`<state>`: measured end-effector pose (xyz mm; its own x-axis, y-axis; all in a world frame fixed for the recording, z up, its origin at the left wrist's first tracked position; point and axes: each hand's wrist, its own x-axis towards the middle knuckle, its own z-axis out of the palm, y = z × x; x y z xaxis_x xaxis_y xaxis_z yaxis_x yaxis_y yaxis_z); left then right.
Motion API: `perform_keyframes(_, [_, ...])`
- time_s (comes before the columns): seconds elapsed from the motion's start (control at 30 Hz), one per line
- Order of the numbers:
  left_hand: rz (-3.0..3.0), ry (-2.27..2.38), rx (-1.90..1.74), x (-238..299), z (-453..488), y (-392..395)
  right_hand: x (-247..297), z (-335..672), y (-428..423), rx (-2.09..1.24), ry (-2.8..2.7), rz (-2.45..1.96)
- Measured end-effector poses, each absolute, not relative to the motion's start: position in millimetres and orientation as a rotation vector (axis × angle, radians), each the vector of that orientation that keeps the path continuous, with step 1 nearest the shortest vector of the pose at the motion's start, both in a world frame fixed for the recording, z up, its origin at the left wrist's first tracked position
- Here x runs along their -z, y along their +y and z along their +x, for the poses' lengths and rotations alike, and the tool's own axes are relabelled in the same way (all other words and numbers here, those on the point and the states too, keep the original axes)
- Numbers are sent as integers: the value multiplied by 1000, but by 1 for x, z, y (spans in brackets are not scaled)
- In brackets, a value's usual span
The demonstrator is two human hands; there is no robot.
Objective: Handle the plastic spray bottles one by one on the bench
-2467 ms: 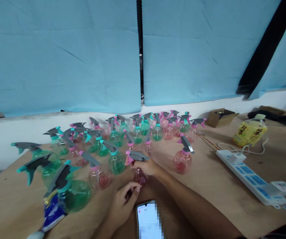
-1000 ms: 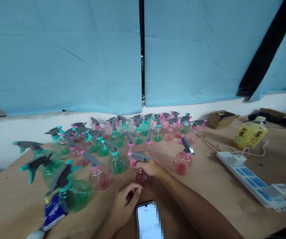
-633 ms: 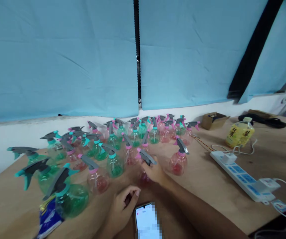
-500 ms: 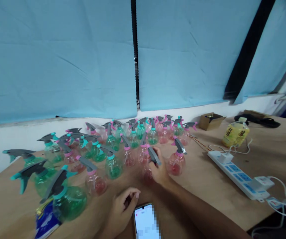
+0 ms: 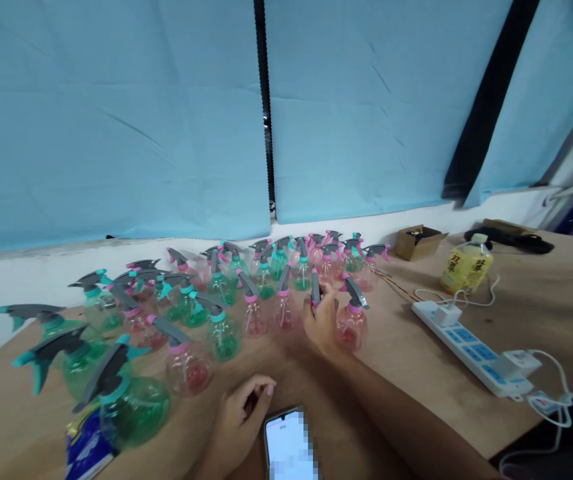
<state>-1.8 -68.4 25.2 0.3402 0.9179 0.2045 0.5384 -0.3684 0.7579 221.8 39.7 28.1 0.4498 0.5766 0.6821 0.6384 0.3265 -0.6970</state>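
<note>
My right hand [image 5: 322, 319] is closed around the neck of a spray bottle with a grey head [image 5: 315, 287]; the hand hides most of its body. Just right of it, a pink spray bottle [image 5: 352, 328] stands upright, and another pink one [image 5: 284, 312] is on its left. My left hand [image 5: 246, 413] rests near the front of the table, fingers curled in with nothing visible in them. Beside it lies a lit phone [image 5: 286, 443]. Farther left stand a pink spray bottle [image 5: 190, 369] and a green one [image 5: 136, 410].
Several more green and pink spray bottles crowd the wooden table [image 5: 381, 373] toward the wall. A blue packet [image 5: 88, 447] lies front left. To the right are a power strip [image 5: 471, 350] with cords, a yellow drink bottle [image 5: 466, 265] and a small cardboard box [image 5: 419, 243].
My right hand has moved the held spray bottle away from me and slightly right, into the gap between two pink ones. My left hand keeps its place by the phone.
</note>
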Motion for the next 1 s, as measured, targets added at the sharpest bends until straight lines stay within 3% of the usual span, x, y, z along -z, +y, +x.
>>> perform_keyframes(0.63, [2067,1260,-845,-28,-1,-72,-24,223,85,-3,-1205,-1117])
perform_keyframes(1.0, [2051,1282,-826,-32,1,-74,-62,216,34,-65,-1198,-1069])
